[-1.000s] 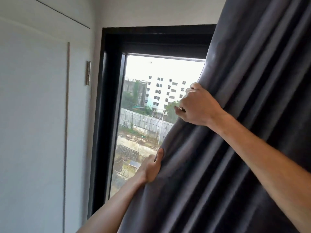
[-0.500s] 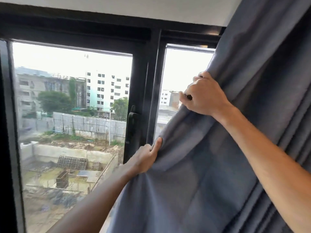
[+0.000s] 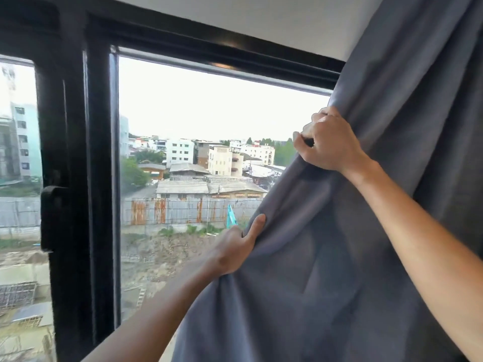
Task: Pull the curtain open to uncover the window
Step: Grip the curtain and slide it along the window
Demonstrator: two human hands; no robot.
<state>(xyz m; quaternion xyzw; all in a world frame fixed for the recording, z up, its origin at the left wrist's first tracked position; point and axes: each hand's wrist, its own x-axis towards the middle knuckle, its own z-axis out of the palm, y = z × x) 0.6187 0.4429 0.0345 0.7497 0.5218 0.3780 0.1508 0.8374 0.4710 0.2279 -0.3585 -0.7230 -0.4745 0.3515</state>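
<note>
A dark grey curtain hangs bunched over the right side of a black-framed window. My right hand grips the curtain's leading edge high up, fingers closed around the cloth. Lower down, my left hand pinches the same edge, thumb on the front and fingers behind. The curtain's edge runs diagonally from upper right to lower centre. The glass left of that edge is uncovered and shows buildings and a building site outside.
A thick black mullion with a window handle divides the panes at left. A white wall strip runs above the frame. The curtain's folds fill the whole right side of the view.
Both hands have drawn the curtain's edge to the right and still hold it. A second pane right of the mullion is now largely uncovered, and the view has shifted right.
</note>
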